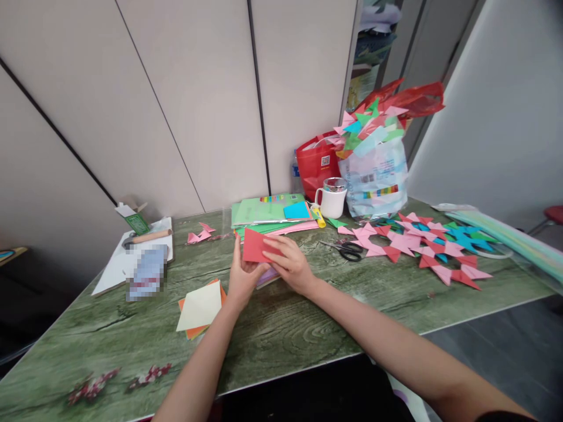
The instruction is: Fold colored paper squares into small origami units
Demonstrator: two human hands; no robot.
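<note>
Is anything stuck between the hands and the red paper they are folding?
Nothing visible is. The left hand holds the red paper at its left edge, and the right hand rests fingers directly on it. The scissors and the white mug lie off to the right, away from both hands.

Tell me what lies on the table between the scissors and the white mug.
In the head view, between the scissors and the white mug lie a green folded paper piece and a pink one; otherwise, bare table.
</note>
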